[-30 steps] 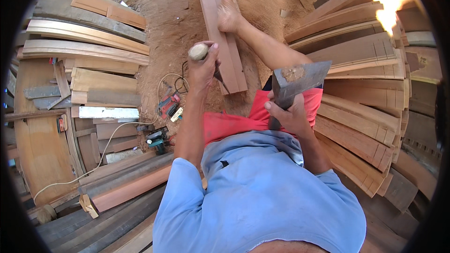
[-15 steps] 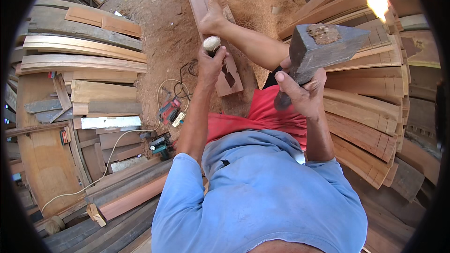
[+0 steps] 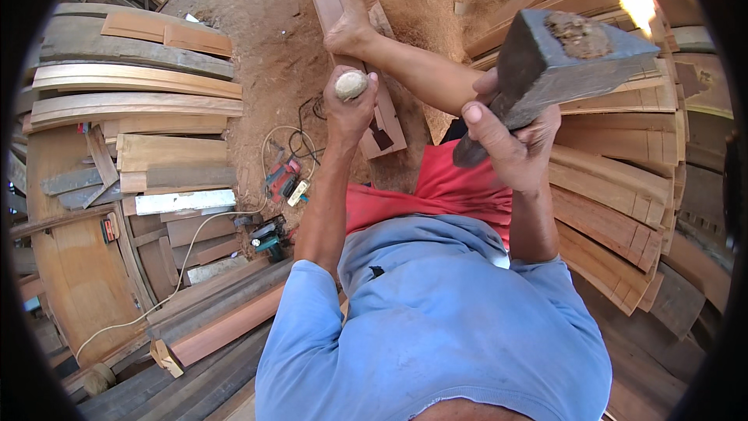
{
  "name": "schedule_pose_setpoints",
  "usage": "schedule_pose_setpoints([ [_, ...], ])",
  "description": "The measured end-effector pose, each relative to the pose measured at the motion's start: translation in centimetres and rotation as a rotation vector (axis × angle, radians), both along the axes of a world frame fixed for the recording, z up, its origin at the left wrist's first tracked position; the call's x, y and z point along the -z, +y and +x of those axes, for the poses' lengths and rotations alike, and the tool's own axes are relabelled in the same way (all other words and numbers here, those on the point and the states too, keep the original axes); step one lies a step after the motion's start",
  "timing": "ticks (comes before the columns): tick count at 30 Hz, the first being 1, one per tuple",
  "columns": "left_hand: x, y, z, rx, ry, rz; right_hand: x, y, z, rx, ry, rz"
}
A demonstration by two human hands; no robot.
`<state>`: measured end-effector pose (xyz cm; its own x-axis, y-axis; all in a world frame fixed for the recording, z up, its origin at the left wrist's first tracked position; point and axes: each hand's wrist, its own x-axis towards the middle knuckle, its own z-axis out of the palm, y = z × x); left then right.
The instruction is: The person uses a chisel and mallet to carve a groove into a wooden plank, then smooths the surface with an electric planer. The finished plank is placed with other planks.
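Note:
My left hand (image 3: pixel 347 117) is closed around the upright handle of a chisel (image 3: pixel 351 85), whose pale, rounded butt end faces up. Below that fist lies a reddish-brown plank (image 3: pixel 393 121) with a dark patch near its close end; whether this is a cut hole or part of the blade I cannot tell. In my right hand (image 3: pixel 518 148) is a heavy wooden mallet (image 3: pixel 538 70), gripped by its short handle. Its big dark grey head has a worn brown face turned upward, and it is held up to the right, apart from the chisel. My bare foot (image 3: pixel 354 23) rests on the plank.
Stacked boards (image 3: pixel 140 78) line the left, and more cut boards (image 3: pixel 608 179) fan out on the right. A red power tool (image 3: pixel 282 179) and a green one (image 3: pixel 267 238) lie left of my arm, with cables about them. Sawdust (image 3: pixel 265 39) covers the ground.
The mallet and my right hand have shifted a little right and up. The chisel's butt has tipped toward me, and the view has moved slightly.

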<state>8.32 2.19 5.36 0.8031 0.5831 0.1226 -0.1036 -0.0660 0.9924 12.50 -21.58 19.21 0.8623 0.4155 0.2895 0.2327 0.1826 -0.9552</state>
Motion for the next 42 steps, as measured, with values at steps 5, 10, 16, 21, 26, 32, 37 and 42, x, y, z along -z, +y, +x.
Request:
schedule_pose_setpoints([
  [5, 0.8, 0.1, 0.3, 0.029, 0.009, -0.059, -0.7, -0.3, 0.9, 0.068, -0.045, -0.009],
  [10, 0.9, 0.4, 0.5, 0.036, 0.010, -0.032, -0.4, -0.1, 1.9, 0.096, -0.150, 0.077],
  [16, 1.2, 0.4, 1.1, 0.019, -0.012, 0.005, -0.2, 0.1, 1.9, 0.109, -0.144, 0.104],
  [21, 2.5, 0.7, 1.4, 0.031, -0.070, 0.138, -0.2, 0.4, 1.7, 0.086, -0.146, 0.089],
  [26, 1.8, 0.9, 0.9, 0.033, -0.049, 0.094, -0.7, 0.7, 1.3, 0.075, -0.134, 0.094],
  [32, 1.3, 0.9, 0.7, 0.058, -0.074, -0.032, -0.7, 0.7, 0.9, 0.081, -0.105, 0.105],
  [37, 0.9, 0.7, 1.2, 0.145, -0.011, 0.064, -1.0, 0.9, 0.7, 0.070, -0.153, 0.109],
  [42, 2.3, -0.1, 2.0, 0.055, -0.026, 0.274, -1.2, 0.9, 0.8, 0.052, -0.198, 0.106],
])
